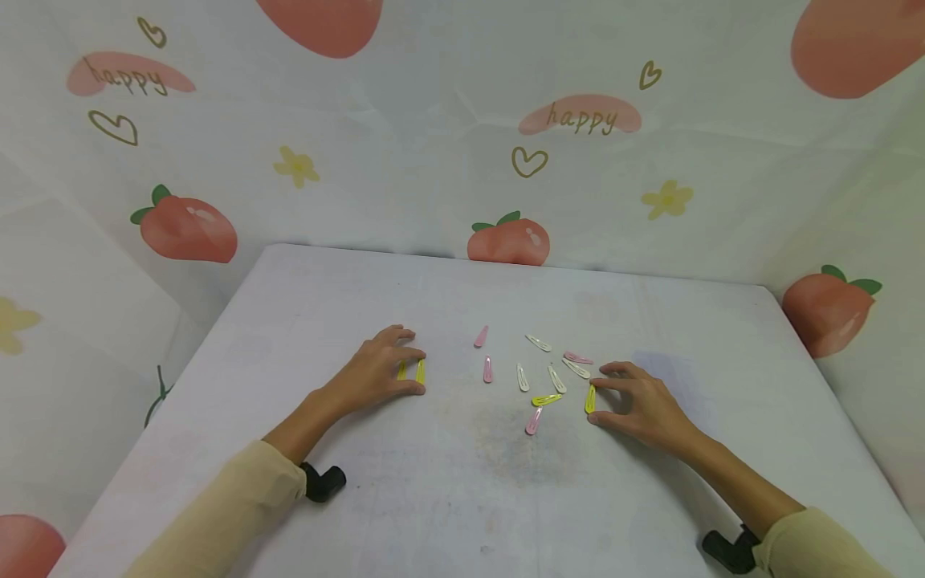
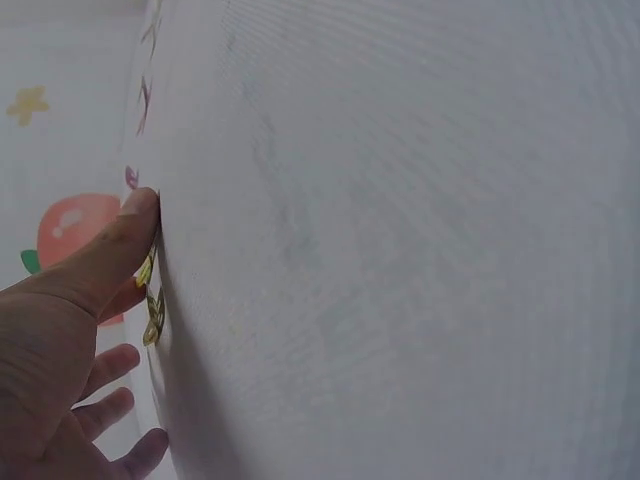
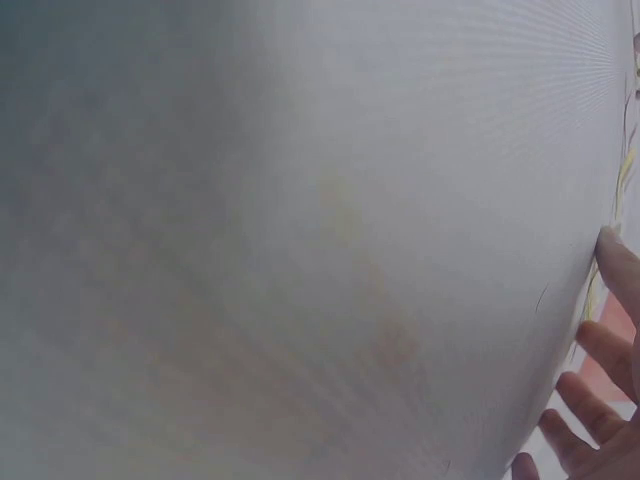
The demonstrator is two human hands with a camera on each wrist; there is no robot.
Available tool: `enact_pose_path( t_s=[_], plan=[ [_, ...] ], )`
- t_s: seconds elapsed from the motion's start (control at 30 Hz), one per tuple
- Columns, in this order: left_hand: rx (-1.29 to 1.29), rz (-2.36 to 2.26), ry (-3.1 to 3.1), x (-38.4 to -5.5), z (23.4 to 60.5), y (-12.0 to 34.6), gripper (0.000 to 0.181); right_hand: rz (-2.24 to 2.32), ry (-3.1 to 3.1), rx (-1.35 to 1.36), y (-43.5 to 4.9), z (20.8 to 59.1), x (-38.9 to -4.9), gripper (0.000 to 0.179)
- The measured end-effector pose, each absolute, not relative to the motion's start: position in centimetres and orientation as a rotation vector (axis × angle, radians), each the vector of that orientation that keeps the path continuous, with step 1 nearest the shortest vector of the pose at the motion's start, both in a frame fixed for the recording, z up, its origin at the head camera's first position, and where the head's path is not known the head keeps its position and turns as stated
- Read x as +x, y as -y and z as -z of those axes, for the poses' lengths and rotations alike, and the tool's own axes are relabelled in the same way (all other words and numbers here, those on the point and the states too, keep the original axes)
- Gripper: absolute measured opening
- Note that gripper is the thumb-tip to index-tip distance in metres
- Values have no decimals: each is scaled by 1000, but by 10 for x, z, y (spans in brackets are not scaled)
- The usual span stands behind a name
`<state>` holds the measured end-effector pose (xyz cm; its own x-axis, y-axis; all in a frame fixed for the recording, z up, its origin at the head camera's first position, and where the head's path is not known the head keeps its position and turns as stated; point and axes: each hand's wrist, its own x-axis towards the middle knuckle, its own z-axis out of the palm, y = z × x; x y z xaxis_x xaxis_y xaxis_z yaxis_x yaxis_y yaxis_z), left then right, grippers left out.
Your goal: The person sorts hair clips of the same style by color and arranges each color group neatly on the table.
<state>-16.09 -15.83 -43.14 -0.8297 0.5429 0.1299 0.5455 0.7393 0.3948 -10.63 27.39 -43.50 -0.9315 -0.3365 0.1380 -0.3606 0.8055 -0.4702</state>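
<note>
On the left of the white table, my left hand holds a yellow snap hair clip endwise, thumb at its near end and forefinger at its far end. A second yellow clip lies beside it, within the curve of that hand. In the left wrist view, yellow clips show by the thumb and fingers. My right hand pinches another yellow clip between thumb and forefinger at the right edge of the scattered clips. Its other fingers are spread above the tabletop.
Between the hands lie several pink clips, several white clips and one yellow clip. A white clip and a pink clip sit close to my right fingertips. A printed cloth hangs behind the table.
</note>
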Motion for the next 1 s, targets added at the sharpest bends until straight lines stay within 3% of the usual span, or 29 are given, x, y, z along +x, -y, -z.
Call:
enact_pose_path(
  t_s=[0.27,0.67,1.0],
  plan=[
    [-936,732,2933,-161,428,144,62,-764,2950,563,-274,435,-106,51],
    [-1261,776,2843,-149,426,72,34,-770,2951,569,-275,436,-106,51],
    [-1418,615,2888,-140,429,28,35,-762,2952,565,-274,436,-106,51]
  ],
)
